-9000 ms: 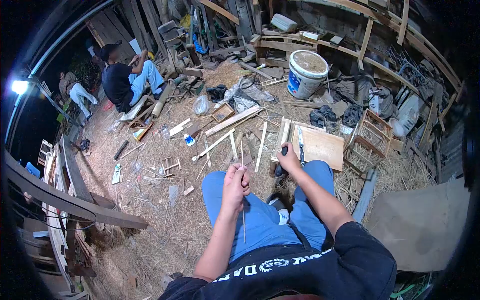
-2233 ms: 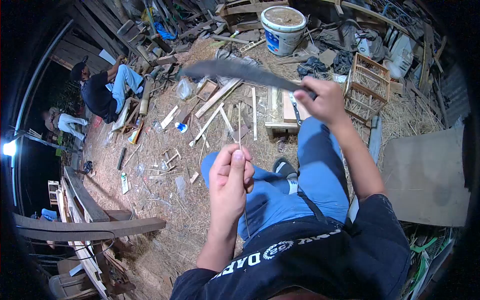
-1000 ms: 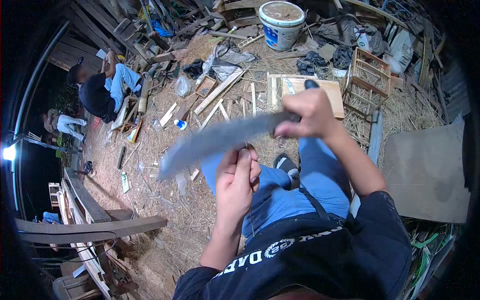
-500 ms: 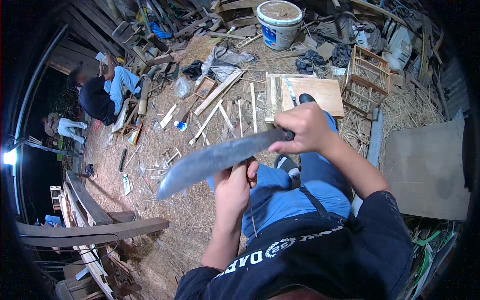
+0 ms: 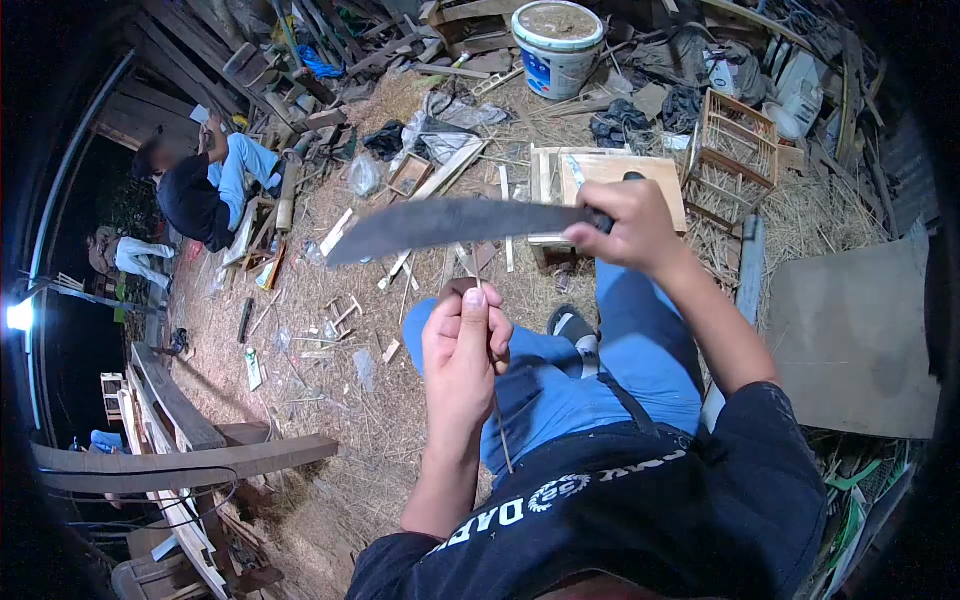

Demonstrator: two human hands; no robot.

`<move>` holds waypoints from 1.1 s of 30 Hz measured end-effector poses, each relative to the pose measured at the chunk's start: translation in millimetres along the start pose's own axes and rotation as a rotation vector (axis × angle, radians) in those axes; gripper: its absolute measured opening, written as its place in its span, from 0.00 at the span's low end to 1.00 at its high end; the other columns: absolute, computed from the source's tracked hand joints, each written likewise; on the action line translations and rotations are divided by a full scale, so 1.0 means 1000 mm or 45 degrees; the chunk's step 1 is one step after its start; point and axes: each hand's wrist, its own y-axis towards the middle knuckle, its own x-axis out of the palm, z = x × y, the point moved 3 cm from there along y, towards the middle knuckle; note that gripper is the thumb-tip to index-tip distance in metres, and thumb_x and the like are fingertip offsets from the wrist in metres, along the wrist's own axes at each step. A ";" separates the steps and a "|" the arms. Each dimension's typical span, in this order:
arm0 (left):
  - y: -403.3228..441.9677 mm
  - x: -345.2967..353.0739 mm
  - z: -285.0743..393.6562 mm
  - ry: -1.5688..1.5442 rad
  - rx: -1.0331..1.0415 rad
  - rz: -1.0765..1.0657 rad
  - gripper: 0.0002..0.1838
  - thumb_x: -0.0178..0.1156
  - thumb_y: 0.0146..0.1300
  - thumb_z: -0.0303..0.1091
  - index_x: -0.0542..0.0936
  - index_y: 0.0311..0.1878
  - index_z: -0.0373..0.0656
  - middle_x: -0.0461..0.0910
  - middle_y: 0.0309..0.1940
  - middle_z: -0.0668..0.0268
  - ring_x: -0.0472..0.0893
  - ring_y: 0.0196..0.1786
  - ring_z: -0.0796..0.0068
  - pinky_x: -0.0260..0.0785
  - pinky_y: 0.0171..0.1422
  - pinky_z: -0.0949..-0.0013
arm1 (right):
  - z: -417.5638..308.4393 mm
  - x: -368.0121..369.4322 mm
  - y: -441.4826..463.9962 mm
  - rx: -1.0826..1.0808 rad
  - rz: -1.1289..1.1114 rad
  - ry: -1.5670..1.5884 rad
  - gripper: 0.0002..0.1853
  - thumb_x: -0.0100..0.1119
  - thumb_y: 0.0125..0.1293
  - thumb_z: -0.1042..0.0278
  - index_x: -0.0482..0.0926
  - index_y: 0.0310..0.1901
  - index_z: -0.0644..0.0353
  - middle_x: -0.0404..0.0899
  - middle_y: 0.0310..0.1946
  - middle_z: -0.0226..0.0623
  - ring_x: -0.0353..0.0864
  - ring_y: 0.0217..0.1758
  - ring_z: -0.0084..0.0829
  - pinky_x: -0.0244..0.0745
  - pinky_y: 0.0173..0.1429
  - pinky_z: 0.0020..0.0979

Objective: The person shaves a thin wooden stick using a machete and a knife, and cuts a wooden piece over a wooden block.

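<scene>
My left hand point(image 5: 463, 335) is closed around a thin stick point(image 5: 503, 430), which runs down toward my shirt and pokes out a little above the fingers. My right hand point(image 5: 630, 225) grips the dark handle of a large knife point(image 5: 455, 222). Its broad, curved blade points left, above my left hand and across the stick's upper end. Whether blade and stick touch, I cannot tell. Beyond my right hand lies a wooden board point(image 5: 650, 175) on a low wooden stand, with part of another blade on it, mostly hidden by the hand.
A white and blue bucket point(image 5: 558, 50) stands at the back. Right of the board is a slatted wooden frame point(image 5: 738, 150). Wood strips and shavings litter the ground. A beam point(image 5: 190, 463) juts in from the left. One person point(image 5: 200, 185) sits at the upper left, another person point(image 5: 130, 250) farther off.
The knife has risen from low over my left hand to beyond it, uncovering the left thumb and fingers. My right hand has moved up and slightly right. The left hand still holds the stick.
</scene>
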 end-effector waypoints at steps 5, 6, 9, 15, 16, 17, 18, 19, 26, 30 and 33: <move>-0.004 0.009 0.001 -0.037 -0.071 0.156 0.09 0.50 0.81 0.37 0.74 0.51 0.42 0.71 0.26 0.71 0.66 0.22 0.85 0.57 0.22 0.78 | -0.034 0.006 -0.007 -0.169 -0.101 -0.007 0.34 0.65 0.58 0.28 0.69 0.19 0.54 0.71 0.13 0.36 0.75 0.16 0.42 0.66 0.22 0.39; -0.006 0.010 0.000 -0.073 -0.088 0.234 0.09 0.51 0.80 0.37 0.74 0.51 0.42 0.71 0.27 0.71 0.66 0.23 0.84 0.58 0.22 0.78 | -0.038 0.007 -0.007 -0.227 -0.120 -0.007 0.34 0.65 0.58 0.28 0.69 0.19 0.54 0.71 0.13 0.36 0.75 0.16 0.42 0.66 0.22 0.39; -0.006 0.009 0.002 -0.040 -0.063 0.157 0.09 0.49 0.81 0.36 0.74 0.48 0.41 0.69 0.23 0.71 0.65 0.22 0.86 0.56 0.23 0.79 | -0.031 0.006 -0.002 -0.231 -0.069 -0.004 0.34 0.65 0.57 0.27 0.69 0.19 0.53 0.70 0.13 0.36 0.75 0.16 0.41 0.66 0.22 0.39; -0.006 0.005 0.006 -0.041 0.009 -0.039 0.14 0.46 0.83 0.42 0.73 0.44 0.43 0.67 0.19 0.75 0.62 0.20 0.89 0.53 0.21 0.82 | 0.023 0.000 0.004 0.287 0.134 0.050 0.32 0.61 0.63 0.29 0.81 0.26 0.57 0.72 0.15 0.41 0.78 0.20 0.45 0.68 0.25 0.41; -0.006 0.005 0.005 -0.051 -0.018 -0.034 0.14 0.46 0.83 0.42 0.73 0.44 0.43 0.67 0.19 0.74 0.62 0.20 0.89 0.53 0.21 0.82 | 0.022 -0.002 0.004 0.284 0.137 0.049 0.32 0.61 0.63 0.29 0.81 0.26 0.57 0.72 0.15 0.41 0.78 0.20 0.45 0.68 0.25 0.41; -0.004 0.005 0.004 -0.051 -0.016 -0.035 0.14 0.46 0.83 0.42 0.73 0.44 0.43 0.67 0.19 0.74 0.62 0.20 0.89 0.53 0.21 0.82 | 0.020 -0.003 0.001 0.297 0.078 0.082 0.32 0.61 0.63 0.29 0.80 0.26 0.57 0.72 0.15 0.42 0.78 0.20 0.45 0.68 0.26 0.41; -0.002 0.005 0.001 -0.062 -0.008 -0.037 0.14 0.46 0.83 0.42 0.73 0.45 0.43 0.68 0.19 0.74 0.62 0.20 0.89 0.53 0.21 0.82 | 0.017 -0.003 -0.003 0.314 0.017 0.114 0.32 0.61 0.64 0.29 0.80 0.26 0.57 0.73 0.15 0.42 0.79 0.21 0.45 0.68 0.26 0.41; 0.000 0.005 0.000 -0.072 -0.003 -0.041 0.14 0.45 0.83 0.42 0.73 0.46 0.43 0.68 0.19 0.74 0.62 0.20 0.89 0.53 0.21 0.82 | 0.012 -0.001 -0.005 0.268 0.002 0.122 0.32 0.61 0.63 0.29 0.78 0.25 0.57 0.73 0.16 0.42 0.79 0.21 0.46 0.68 0.26 0.41; 0.001 0.007 -0.002 -0.025 -0.124 0.070 0.08 0.49 0.81 0.36 0.72 0.51 0.42 0.68 0.21 0.73 0.64 0.21 0.85 0.56 0.21 0.79 | -0.030 0.007 -0.011 -0.090 -0.120 0.028 0.34 0.65 0.58 0.27 0.71 0.20 0.55 0.72 0.13 0.39 0.77 0.16 0.43 0.67 0.22 0.40; -0.003 0.010 -0.004 -0.122 -0.161 0.101 0.06 0.50 0.79 0.34 0.71 0.54 0.46 0.67 0.23 0.72 0.65 0.22 0.85 0.57 0.23 0.78 | -0.039 0.009 -0.010 -0.225 -0.113 -0.020 0.35 0.65 0.56 0.26 0.69 0.19 0.54 0.70 0.12 0.36 0.77 0.16 0.41 0.68 0.22 0.38; -0.004 0.010 0.003 -0.083 -0.069 0.024 0.06 0.48 0.81 0.35 0.71 0.50 0.45 0.66 0.21 0.74 0.62 0.21 0.87 0.54 0.21 0.80 | -0.022 0.001 -0.003 -0.219 -0.045 -0.099 0.34 0.65 0.57 0.27 0.71 0.19 0.54 0.71 0.13 0.37 0.77 0.16 0.40 0.68 0.22 0.37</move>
